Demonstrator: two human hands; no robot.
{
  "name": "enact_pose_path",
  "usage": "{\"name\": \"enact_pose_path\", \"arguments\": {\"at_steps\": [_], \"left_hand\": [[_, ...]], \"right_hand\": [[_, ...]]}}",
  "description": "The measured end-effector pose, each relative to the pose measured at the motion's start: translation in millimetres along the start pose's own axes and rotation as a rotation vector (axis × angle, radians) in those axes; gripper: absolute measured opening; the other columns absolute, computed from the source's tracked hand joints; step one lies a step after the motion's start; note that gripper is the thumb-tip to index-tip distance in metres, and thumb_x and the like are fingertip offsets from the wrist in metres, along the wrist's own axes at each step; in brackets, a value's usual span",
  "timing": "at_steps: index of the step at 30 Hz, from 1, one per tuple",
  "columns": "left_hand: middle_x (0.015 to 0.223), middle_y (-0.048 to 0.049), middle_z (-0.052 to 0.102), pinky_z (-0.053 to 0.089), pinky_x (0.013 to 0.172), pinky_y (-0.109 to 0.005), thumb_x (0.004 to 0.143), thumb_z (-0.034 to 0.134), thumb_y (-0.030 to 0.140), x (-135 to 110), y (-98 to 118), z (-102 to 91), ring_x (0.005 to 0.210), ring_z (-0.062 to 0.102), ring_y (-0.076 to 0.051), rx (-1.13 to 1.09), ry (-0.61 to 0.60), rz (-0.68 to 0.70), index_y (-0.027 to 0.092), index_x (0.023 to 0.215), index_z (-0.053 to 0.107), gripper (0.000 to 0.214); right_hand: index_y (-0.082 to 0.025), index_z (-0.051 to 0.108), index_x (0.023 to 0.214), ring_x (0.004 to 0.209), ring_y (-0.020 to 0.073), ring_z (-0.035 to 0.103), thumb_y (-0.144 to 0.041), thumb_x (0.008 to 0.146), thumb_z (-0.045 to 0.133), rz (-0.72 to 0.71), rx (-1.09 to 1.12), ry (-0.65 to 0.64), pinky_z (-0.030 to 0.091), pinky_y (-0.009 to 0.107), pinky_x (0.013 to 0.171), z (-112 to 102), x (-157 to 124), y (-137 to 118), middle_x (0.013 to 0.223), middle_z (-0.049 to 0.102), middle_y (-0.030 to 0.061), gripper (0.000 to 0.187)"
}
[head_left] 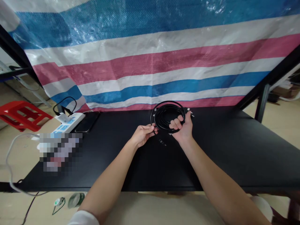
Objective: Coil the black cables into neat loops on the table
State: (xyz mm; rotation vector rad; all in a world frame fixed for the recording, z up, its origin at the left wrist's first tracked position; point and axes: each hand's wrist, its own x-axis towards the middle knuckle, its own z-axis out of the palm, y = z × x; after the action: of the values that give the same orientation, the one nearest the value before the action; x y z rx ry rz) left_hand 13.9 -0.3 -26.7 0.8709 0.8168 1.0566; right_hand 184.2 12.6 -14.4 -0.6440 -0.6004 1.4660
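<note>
A black cable point(161, 127) is wound into a round coil above the black table point(234, 150). My right hand point(184, 126) is closed around the right side of the coil, fingers curled through its middle. Beside the thumb, a plug with metal prongs point(192, 114) sticks out. My left hand point(145, 134) pinches a strand of the same cable at the coil's lower left, thumb against fingers. Small pale marks point(162, 142) show on the tabletop just below the coil; what they are is too small to tell.
At the left lie a white power strip point(70, 122) with plugs in it, a dark phone point(87, 122) and a pixelated patch. A striped tarp point(152, 72) hangs behind the table. A red stool point(23, 114) and a glass jar point(76, 200) stand lower down.
</note>
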Motion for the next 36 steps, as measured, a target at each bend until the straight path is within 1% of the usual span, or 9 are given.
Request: {"name": "enact_pose_path", "arguments": {"at_steps": [3, 8, 12, 15, 17, 23, 27, 32, 36], "left_hand": [[0.07, -0.0039, 0.066, 0.055, 0.07, -0.032, 0.058, 0.074, 0.009, 0.5, -2.6, 1.9, 0.068, 0.065, -0.016, -0.035, 0.016, -0.058, 0.012, 0.074, 0.065, 0.019], [0.088, -0.0014, 0.069, 0.056, 0.051, -0.031, 0.054, 0.068, 0.001, -4.2, 3.2, 6.4, 0.068, 0.068, -0.019, -0.119, -0.018, -0.081, 0.021, 0.101, 0.052, 0.053], [0.072, -0.0031, 0.067, 0.053, 0.05, -0.029, 0.071, 0.068, 0.032, -3.7, 2.6, 9.4, 0.063, 0.066, -0.019, -0.159, 0.043, -0.093, 0.017, 0.093, 0.054, 0.03], [0.05, -0.0008, 0.055, 0.049, 0.048, -0.027, 0.08, 0.041, 0.066, -0.1, 1.3, 10.8, 0.051, 0.06, -0.017, -0.211, 0.129, -0.102, 0.017, 0.073, 0.053, 0.052], [0.041, 0.0022, 0.043, 0.047, 0.047, -0.027, 0.079, 0.025, 0.073, 1.3, 2.1, 12.1, 0.043, 0.055, -0.015, -0.256, 0.184, -0.072, 0.018, 0.064, 0.05, 0.062], [0.041, 0.0072, 0.032, 0.044, 0.048, -0.023, 0.088, 0.042, 0.049, -0.8, 9.3, 16.2, 0.036, 0.038, -0.009, -0.323, 0.287, -0.037, 0.018, 0.067, 0.051, 0.039], [0.041, 0.0094, 0.025, 0.033, 0.039, -0.018, 0.09, 0.041, 0.038, -0.3, 13.0, 13.9, 0.033, 0.023, -0.005, -0.38, 0.367, -0.042, 0.017, 0.069, 0.051, 0.031], [0.043, 0.0131, 0.023, 0.016, 0.034, -0.015, 0.069, 0.068, 0.031, 0.0, 16.6, 7.4, 0.031, 0.018, -0.002, -0.266, 0.438, 0.006, 0.021, 0.07, 0.042, 0.028], [0.044, 0.0127, 0.035, 0.02, 0.033, -0.014, 0.06, 0.067, 0.012, 0.4, 15.8, 5.7, 0.031, 0.028, -0.003, -0.093, 0.418, 0.013, 0.022, 0.075, 0.045, 0.028]], "right_hand": [[-0.022, 0.025, 0.048, 0.03, 0.0074, 0.024, -0.073, 0.071, 0.049, 0.059, 0.021, 0.013, 0.022, 0.021, 0.032, 1.8, 0.9, 0.6, 0.031, 0.02, -0.0086, 0.061], [-0.022, 0.025, 0.048, 0.03, 0.0078, 0.022, -0.069, 0.074, 0.05, 0.182, 0.007, -0.049, 0.021, 0.021, 0.032, 8.0, -2.6, 7.0, 0.03, 0.02, -0.0084, 0.06], [-0.022, 0.026, 0.048, 0.032, 0.008, 0.027, -0.069, 0.071, 0.054, 0.2, -0.019, -0.096, 0.025, 0.02, 0.033, 13.0, -5.3, 16.7, 0.031, 0.024, -0.0081, 0.059], [-0.022, 0.03, 0.05, 0.033, 0.008, 0.03, -0.07, 0.068, 0.057, 0.176, -0.06, -0.075, 0.028, 0.02, 0.034, 14.6, -4.3, 23.5, 0.033, 0.027, -0.0082, 0.058], [-0.022, 0.034, 0.051, 0.034, 0.0082, 0.033, -0.072, 0.066, 0.057, 0.145, -0.102, -0.045, 0.03, 0.021, 0.035, 14.4, -2.7, 27.5, 0.034, 0.03, -0.008, 0.057], [-0.022, 0.048, 0.06, 0.035, 0.0105, 0.044, -0.07, 0.064, 0.06, 0.089, -0.239, 0.079, 0.035, 0.023, 0.036, 11.5, 0.8, 36.8, 0.038, 0.041, -0.0071, 0.049], [-0.021, 0.056, 0.072, 0.035, 0.0116, 0.047, -0.057, 0.064, 0.066, 0.068, -0.298, 0.079, 0.037, 0.023, 0.036, 12.1, -0.2, 37.3, 0.039, 0.045, -0.0079, 0.038], [-0.02, 0.053, 0.058, 0.039, 0.0109, 0.05, -0.031, 0.053, 0.074, 0.189, -0.277, -0.057, 0.044, 0.024, 0.041, 14.0, -5.3, 27.0, 0.043, 0.053, -0.005, 0.024], [-0.02, 0.059, 0.069, 0.03, 0.0105, 0.042, -0.031, 0.057, 0.07, 0.308, -0.288, -0.05, 0.041, 0.024, 0.034, 13.9, -7.8, 18.4, 0.033, 0.043, -0.0095, 0.019]]}}
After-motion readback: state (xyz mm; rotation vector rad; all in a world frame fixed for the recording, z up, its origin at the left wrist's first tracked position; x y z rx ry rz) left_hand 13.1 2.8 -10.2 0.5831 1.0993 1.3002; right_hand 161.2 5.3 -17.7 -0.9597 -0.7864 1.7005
